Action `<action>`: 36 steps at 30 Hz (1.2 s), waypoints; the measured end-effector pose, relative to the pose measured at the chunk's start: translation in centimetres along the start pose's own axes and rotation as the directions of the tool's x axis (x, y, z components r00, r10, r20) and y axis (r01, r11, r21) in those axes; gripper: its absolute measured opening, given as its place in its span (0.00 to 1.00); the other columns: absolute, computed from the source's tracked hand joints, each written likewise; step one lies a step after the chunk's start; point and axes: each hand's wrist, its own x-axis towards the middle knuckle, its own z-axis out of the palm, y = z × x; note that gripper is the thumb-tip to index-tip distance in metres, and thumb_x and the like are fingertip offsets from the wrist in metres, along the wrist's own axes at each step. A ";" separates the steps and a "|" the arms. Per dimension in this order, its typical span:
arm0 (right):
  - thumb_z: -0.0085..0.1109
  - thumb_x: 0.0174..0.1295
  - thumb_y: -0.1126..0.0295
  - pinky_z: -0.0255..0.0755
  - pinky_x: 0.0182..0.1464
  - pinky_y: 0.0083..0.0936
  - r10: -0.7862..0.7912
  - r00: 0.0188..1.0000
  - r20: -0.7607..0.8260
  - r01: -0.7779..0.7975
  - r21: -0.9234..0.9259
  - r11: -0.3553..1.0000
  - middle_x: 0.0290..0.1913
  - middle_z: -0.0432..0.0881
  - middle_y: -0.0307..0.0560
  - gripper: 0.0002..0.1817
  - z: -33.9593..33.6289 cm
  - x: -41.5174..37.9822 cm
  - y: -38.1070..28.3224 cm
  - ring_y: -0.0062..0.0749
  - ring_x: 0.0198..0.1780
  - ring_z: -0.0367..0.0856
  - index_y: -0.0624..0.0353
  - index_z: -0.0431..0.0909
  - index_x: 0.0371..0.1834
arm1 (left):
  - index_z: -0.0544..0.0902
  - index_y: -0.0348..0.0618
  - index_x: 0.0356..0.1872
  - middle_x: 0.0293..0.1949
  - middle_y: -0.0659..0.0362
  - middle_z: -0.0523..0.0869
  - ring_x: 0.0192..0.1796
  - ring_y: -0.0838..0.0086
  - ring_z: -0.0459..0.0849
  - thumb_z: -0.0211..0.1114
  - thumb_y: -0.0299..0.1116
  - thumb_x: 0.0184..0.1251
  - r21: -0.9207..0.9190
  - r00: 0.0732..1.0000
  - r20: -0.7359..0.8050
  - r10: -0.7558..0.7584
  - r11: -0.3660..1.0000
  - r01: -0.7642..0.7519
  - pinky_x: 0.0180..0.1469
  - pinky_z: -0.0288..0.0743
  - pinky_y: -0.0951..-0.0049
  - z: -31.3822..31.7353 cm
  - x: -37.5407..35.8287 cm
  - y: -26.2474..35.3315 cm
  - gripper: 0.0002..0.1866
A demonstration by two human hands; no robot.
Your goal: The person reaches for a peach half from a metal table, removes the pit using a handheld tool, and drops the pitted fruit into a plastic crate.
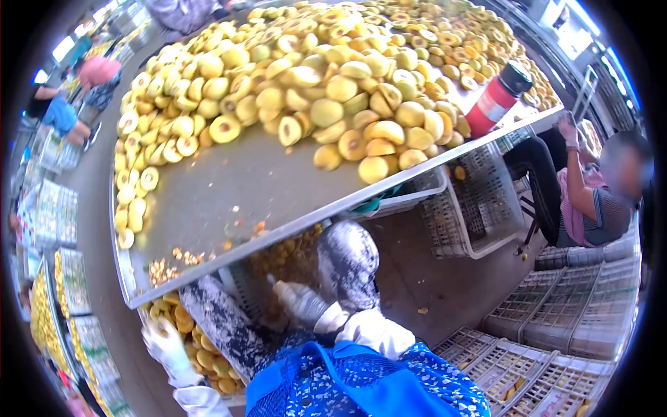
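My left hand [163,340], in a white glove, is at the lower left beside a crate of yellow peach halves [208,358]. Its fingers curl at the fruit, and what they hold is hard to make out. Below the table edge, between my knees, my right hand [297,300] is gloved and closed around a small tool [276,283] with a brownish end and a pale tip. Above both hands stands a metal-topped table [208,191] with a large heap of peach halves [326,111]. Small reddish scraps [163,271] lie at its near left corner.
A red bottle [495,101] with a black lid stands on the table's right side. Beneath the edge is a plastic crate [472,201]. Stacked crates [563,306] fill the lower right, where another person [583,187] sits. More people and crates line the aisle at left.
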 end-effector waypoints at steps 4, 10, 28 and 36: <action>0.48 0.68 0.51 0.52 0.17 0.16 0.050 0.998 -0.031 -0.052 -0.068 0.996 0.17 0.65 0.26 0.16 0.3 -0.7 -1.5 0.13 0.16 0.58 0.50 0.76 0.34 | 0.78 0.40 0.50 0.44 0.51 0.83 0.43 0.64 0.83 0.61 0.29 0.60 -0.632 0.887 -0.313 0.339 0.623 -0.461 0.46 0.77 0.68 -8.3 8.7 22.6 0.16; 0.47 0.68 0.49 0.57 0.20 0.20 -0.059 0.995 -0.083 0.050 -0.105 0.993 0.18 0.69 0.31 0.19 -0.6 0.5 0.1 0.17 0.18 0.61 0.53 0.77 0.33 | 0.75 0.55 0.54 0.45 0.54 0.80 0.43 0.62 0.83 0.59 0.41 0.60 -0.242 0.394 0.005 0.919 0.383 -0.891 0.41 0.77 0.63 -9.6 10.7 47.6 0.20; 0.47 0.67 0.46 0.59 0.19 0.19 0.058 0.998 -0.015 -0.060 -0.290 0.955 0.20 0.71 0.29 0.21 -1.2 2.4 3.3 0.17 0.17 0.64 0.52 0.78 0.38 | 0.61 0.46 0.67 0.56 0.50 0.76 0.49 0.59 0.82 0.51 0.60 0.62 -0.277 0.630 0.260 0.732 0.681 -0.677 0.49 0.74 0.60 -4.2 12.2 42.9 0.38; 0.46 0.68 0.47 0.65 0.30 0.23 -0.001 1.000 -0.026 -0.003 -0.160 0.987 0.25 0.77 0.40 0.23 -0.4 -1.4 -2.3 0.25 0.26 0.71 0.57 0.79 0.42 | 0.68 0.61 0.62 0.56 0.49 0.73 0.53 0.56 0.79 0.56 0.45 0.63 -0.413 0.439 0.236 0.867 0.498 -0.762 0.53 0.73 0.59 -3.2 11.1 42.0 0.24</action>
